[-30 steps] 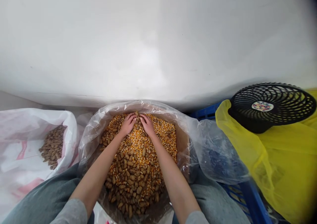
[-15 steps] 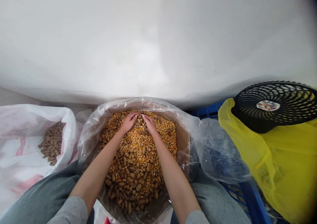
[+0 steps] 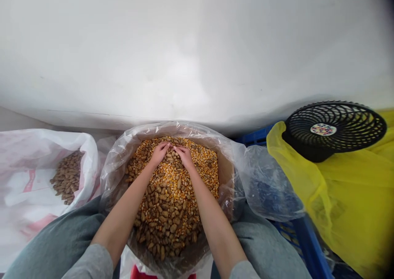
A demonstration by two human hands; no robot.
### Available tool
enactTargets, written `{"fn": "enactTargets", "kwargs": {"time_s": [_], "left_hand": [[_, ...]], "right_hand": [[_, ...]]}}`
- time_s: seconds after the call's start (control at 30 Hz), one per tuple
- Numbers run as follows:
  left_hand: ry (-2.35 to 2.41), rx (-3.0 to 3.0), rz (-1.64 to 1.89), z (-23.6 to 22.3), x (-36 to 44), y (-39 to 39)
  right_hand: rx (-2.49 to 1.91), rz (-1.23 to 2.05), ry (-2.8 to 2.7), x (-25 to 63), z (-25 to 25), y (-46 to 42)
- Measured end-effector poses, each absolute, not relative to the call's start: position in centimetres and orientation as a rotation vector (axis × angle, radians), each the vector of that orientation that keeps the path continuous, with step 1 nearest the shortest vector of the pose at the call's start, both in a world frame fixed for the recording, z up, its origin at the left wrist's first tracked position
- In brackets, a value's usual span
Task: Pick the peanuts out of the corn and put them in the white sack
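Nearest the camera, grey trousers (image 3: 55, 238) are covering the person's thighs, and grey sleeves (image 3: 89, 264) are pushed back from bare forearms, which are reaching forward over a mixed pile of dried yellow corn kernels and in-shell peanuts (image 3: 172, 197). The pile is sitting inside a clear plastic liner (image 3: 147, 129) lining a brown cardboard box (image 3: 227, 176), between the person's legs. Its surface is coarse and mounded, with peanuts lying thickest on the near side and loose kernels showing more towards the middle and far side.

The left hand (image 3: 159, 155) and right hand (image 3: 184, 155) are resting on the far part of the pile, just apart. Their fingers (image 3: 165, 147) are curved downward and partly sunk among the kernels; whether they are gripping anything cannot be told.

The liner's thin, creased rim is standing open around the box and bulging outward on the right. To the left, a white woven sack (image 3: 30, 155) is holding loose peanuts (image 3: 67, 176). To the right, a yellow plastic sheet (image 3: 347, 197) is draped beside a blue plastic crate (image 3: 255, 137), and a black round-grilled fan (image 3: 334, 127) is lying on the sheet. A smooth white wall (image 3: 197, 53) is rising beyond everything.
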State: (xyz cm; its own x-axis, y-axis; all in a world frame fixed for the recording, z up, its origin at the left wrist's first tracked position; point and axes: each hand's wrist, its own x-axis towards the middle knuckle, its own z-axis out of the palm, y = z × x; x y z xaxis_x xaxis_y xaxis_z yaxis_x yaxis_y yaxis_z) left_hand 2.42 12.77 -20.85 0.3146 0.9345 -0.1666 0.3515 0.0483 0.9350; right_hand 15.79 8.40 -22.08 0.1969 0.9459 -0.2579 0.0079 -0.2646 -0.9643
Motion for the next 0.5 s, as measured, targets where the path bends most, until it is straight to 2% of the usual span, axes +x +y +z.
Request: {"fn": "enactTargets", "kwargs": {"time_s": [0.23,0.4,0.5], "left_hand": [[1.195,1.599,0.635,-20.1,2.1,11.7],[1.216,1.586,0.553,-19.8,1.9,11.1],[1.239,1.591,0.63,-19.5,1.8,10.8]], "right_hand": [[-1.545,1.129,-0.981,15.9,-21.7,6.9],[-1.543,1.18,-0.916,15.7,-21.3,6.1],[-1.501,1.141,-0.954,15.5,-21.0,5.6]]}}
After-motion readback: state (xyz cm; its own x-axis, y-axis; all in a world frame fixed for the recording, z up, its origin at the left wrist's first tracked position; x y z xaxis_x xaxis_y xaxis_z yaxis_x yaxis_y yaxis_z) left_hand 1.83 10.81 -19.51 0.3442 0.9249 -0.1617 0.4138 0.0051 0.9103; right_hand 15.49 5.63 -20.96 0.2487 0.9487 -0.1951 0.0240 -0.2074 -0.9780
